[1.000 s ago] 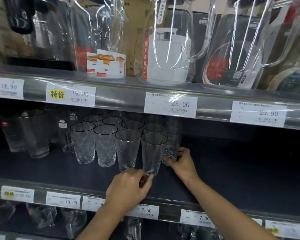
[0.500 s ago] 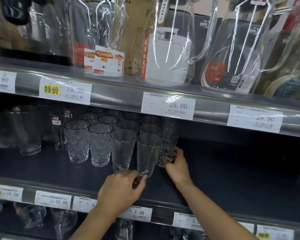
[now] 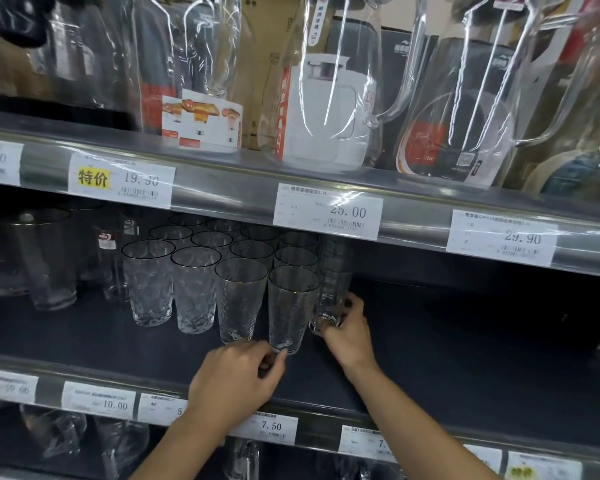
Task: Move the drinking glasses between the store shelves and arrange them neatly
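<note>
Store shelving of grey metal, three tiers in view, with a dark matte shelf board (image 3: 465, 358) on the middle tier.

Standing upright on the left part of that board, in diagonal rows packed rim beside rim and running back under the upper tier: textured clear drinking glasses with thin gold rims (image 3: 194, 289). Foremost in the rightmost row: front textured glass (image 3: 293, 306), just beside the neighbouring textured glass (image 3: 241, 299) on its left.

Immediately right of the front textured glass, close against it: tall stack of plain clear glasses (image 3: 333, 282), top hidden behind the upper shelf edge.

Left hand (image 3: 232, 382): reaching in over the shelf lip, fingers curled, thumb and forefinger pinching the base of the front textured glass.

Right hand (image 3: 349, 332): wrapped round the bottom of the tall stack of plain clear glasses, fingers curled against the glass wall. Lifted off the board or standing on it: cannot tell.

Further left on the same board: larger plain tumblers (image 3: 49, 265), some bearing small red labels.

Upper tier: clear glass pitchers with curved handles (image 3: 326, 109), with cartons behind.

Along the shelf edges: white price tags, among them 19.90 with a yellow mark (image 3: 122, 180), 25.00 (image 3: 328, 211), 29.90 (image 3: 503, 237) and 7.50 (image 3: 271, 427).

Bottom tier: more glassware, blurred, type not readable.
</note>
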A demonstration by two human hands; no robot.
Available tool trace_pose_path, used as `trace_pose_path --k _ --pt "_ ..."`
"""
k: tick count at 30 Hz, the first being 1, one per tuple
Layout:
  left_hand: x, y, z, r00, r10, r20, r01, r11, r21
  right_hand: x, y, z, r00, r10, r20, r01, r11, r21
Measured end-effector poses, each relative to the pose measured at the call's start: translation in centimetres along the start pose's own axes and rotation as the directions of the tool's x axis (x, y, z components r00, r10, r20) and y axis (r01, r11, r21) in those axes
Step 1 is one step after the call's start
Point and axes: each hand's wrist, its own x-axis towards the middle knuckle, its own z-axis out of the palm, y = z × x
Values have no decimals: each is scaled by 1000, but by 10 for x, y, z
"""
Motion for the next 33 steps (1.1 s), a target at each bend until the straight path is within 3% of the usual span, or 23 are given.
trace_pose_path --k 9,33 --pt "1 -1 0 1000 2 2 -2 1000 -9 2 2 2 999 -5 -54 5 1000 -13" --pt "0 2 -3 1000 2 -31 -2 1000 -6 -3 -1 -3 1000 -1 17 -1 995 98"
